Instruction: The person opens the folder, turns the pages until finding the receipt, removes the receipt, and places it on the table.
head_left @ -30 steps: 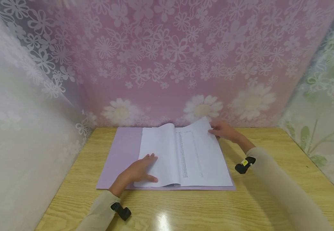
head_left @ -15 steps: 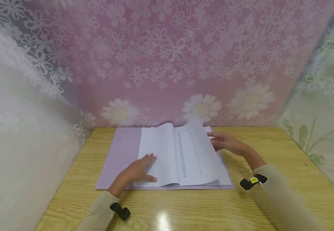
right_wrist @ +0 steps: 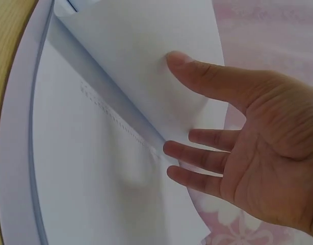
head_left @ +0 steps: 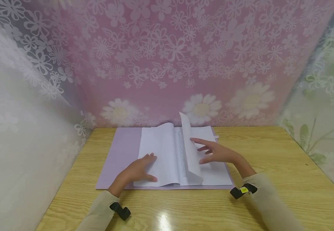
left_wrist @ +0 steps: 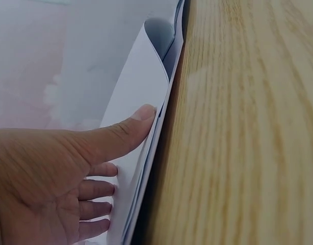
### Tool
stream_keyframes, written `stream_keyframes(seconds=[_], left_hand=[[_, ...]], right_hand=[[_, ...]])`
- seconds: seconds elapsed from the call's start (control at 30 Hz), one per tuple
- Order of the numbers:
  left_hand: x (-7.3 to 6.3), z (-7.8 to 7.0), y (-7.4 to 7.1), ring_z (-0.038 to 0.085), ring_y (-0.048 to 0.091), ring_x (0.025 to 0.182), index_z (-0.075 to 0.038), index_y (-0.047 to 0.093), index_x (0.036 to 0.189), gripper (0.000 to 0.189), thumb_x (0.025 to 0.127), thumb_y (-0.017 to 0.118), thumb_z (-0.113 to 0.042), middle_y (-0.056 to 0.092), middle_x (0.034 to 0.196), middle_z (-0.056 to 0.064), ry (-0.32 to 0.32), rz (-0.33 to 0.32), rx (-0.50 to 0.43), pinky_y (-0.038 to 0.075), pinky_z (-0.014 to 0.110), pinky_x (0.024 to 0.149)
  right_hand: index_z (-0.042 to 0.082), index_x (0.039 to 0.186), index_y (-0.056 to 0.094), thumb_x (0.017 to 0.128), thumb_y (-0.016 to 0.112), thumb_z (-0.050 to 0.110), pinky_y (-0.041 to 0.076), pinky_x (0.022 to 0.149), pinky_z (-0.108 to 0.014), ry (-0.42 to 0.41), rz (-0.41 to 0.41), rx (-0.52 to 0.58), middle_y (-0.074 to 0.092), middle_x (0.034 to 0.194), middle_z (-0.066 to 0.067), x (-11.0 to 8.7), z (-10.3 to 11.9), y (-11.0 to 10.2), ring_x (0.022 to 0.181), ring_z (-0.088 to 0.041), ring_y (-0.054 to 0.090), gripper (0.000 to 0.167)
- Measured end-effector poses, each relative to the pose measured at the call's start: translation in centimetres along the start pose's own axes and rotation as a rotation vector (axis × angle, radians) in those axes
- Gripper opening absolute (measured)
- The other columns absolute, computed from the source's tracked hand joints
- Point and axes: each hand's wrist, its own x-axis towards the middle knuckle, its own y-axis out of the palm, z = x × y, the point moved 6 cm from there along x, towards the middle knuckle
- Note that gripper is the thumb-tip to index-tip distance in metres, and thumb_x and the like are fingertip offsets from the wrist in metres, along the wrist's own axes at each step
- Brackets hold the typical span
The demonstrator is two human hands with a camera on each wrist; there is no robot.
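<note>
A light purple folder (head_left: 123, 144) lies spread on the table with white printed sheets inside. My left hand (head_left: 139, 170) rests with spread fingers on the turned pages (head_left: 161, 144) at left; in the left wrist view its thumb (left_wrist: 144, 113) lies near the paper's lower edge. On the right, one sheet (head_left: 187, 144) stands raised and curved toward the left. My right hand (head_left: 217, 152) is behind that sheet, its extended fingers against the back of it. In the right wrist view the thumb (right_wrist: 182, 61) touches the raised sheet, and a printed page (right_wrist: 95, 168) shows beneath.
The wood-grain table (head_left: 161, 210) runs around the folder. A pink flowered backdrop (head_left: 167, 64) rises right behind it, with pale flowered sheets at both sides. A small white tab (head_left: 216, 137) sticks out at the folder's right edge.
The sheet at right has lifted and swung leftward from nearly flat to upright. My right hand has let go of its edge and moved left behind it. My left hand stays put.
</note>
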Motion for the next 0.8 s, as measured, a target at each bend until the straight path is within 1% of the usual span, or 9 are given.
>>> stream_keyframes(seconds=[0.07, 0.17, 0.27, 0.33, 0.43, 0.53, 0.6, 0.67, 0.8], left_hand=[[0.0, 0.0, -0.1, 0.036, 0.025, 0.156, -0.006, 0.041, 0.156, 0.096, 0.079, 0.087, -0.039, 0.03, 0.166, 0.015, 0.003, -0.003, -0.009, 0.029, 0.056, 0.123], [0.0, 0.1, -0.2, 0.036, 0.025, 0.156, -0.005, 0.042, 0.155, 0.094, 0.079, 0.088, -0.036, 0.031, 0.166, 0.016, 0.006, -0.011, -0.028, 0.029, 0.055, 0.123], [0.1, 0.2, -0.3, 0.037, 0.027, 0.155, -0.004, 0.043, 0.154, 0.088, 0.083, 0.085, -0.033, 0.033, 0.165, 0.016, 0.008, -0.024, -0.053, 0.029, 0.054, 0.124], [0.1, 0.2, -0.4, 0.037, 0.03, 0.154, -0.003, 0.044, 0.153, 0.077, 0.09, 0.079, -0.031, 0.036, 0.164, 0.017, 0.011, -0.04, -0.068, 0.029, 0.054, 0.124], [0.2, 0.2, -0.6, 0.038, 0.038, 0.15, 0.001, 0.046, 0.151, 0.059, 0.101, 0.064, -0.025, 0.043, 0.159, 0.019, 0.037, -0.083, -0.076, 0.032, 0.053, 0.122], [0.3, 0.2, -0.8, 0.038, 0.042, 0.147, 0.003, 0.046, 0.15, 0.049, 0.107, 0.052, -0.02, 0.047, 0.156, 0.02, 0.053, -0.115, -0.089, 0.034, 0.052, 0.122], [0.4, 0.3, -0.8, 0.038, 0.042, 0.147, 0.004, 0.045, 0.151, 0.048, 0.108, 0.049, -0.02, 0.047, 0.156, 0.02, 0.052, -0.129, -0.116, 0.034, 0.053, 0.121], [0.4, 0.4, -0.8, 0.036, 0.04, 0.149, 0.001, 0.042, 0.153, 0.051, 0.109, 0.049, -0.024, 0.045, 0.158, 0.018, 0.031, -0.127, -0.141, 0.033, 0.052, 0.122], [0.5, 0.6, -0.8, 0.033, 0.037, 0.151, -0.004, 0.039, 0.156, 0.059, 0.106, 0.054, -0.032, 0.043, 0.16, 0.014, -0.007, -0.134, -0.171, 0.032, 0.051, 0.123]], right_hand=[[0.033, 0.163, 0.025, 0.087, 0.082, 0.032, 0.043, 0.11, -0.063, 0.002, 0.003, -0.019, 0.023, 0.17, -0.006, 0.2, 0.2, 0.5, 0.14, -0.039, 0.05, 0.094], [0.029, 0.163, 0.027, 0.087, 0.082, 0.034, 0.043, 0.109, -0.064, -0.006, 0.005, -0.053, 0.024, 0.17, -0.008, 0.6, 0.5, 1.0, 0.14, -0.04, 0.05, 0.094], [0.027, 0.162, 0.031, 0.086, 0.083, 0.035, 0.043, 0.108, -0.064, -0.004, 0.005, -0.073, 0.027, 0.169, -0.008, 0.9, 0.6, 1.5, 0.139, -0.041, 0.05, 0.092], [0.024, 0.161, 0.033, 0.086, 0.083, 0.035, 0.043, 0.109, -0.065, -0.004, 0.004, -0.091, 0.028, 0.168, -0.011, 1.1, 0.7, 1.8, 0.139, -0.042, 0.05, 0.09], [0.021, 0.159, 0.038, 0.086, 0.083, 0.036, 0.043, 0.109, -0.064, 0.0, 0.001, -0.118, 0.028, 0.168, -0.015, 1.2, 0.9, 2.1, 0.138, -0.042, 0.051, 0.087], [0.017, 0.157, 0.041, 0.085, 0.083, 0.036, 0.043, 0.11, -0.063, -0.003, -0.004, -0.142, 0.029, 0.166, -0.018, 1.2, 1.1, 2.4, 0.138, -0.042, 0.051, 0.085], [0.016, 0.156, 0.043, 0.085, 0.084, 0.035, 0.043, 0.111, -0.062, -0.003, -0.005, -0.151, 0.03, 0.166, -0.02, 1.2, 1.3, 2.5, 0.138, -0.042, 0.051, 0.084], [0.015, 0.155, 0.045, 0.085, 0.084, 0.035, 0.043, 0.111, -0.061, -0.002, -0.007, -0.165, 0.031, 0.165, -0.021, 1.2, 1.5, 2.6, 0.138, -0.043, 0.05, 0.082], [0.016, 0.153, 0.048, 0.084, 0.084, 0.034, 0.041, 0.113, -0.061, 0.011, -0.012, -0.179, 0.032, 0.164, -0.022, 1.3, 1.9, 3.0, 0.14, -0.041, 0.049, 0.079]])
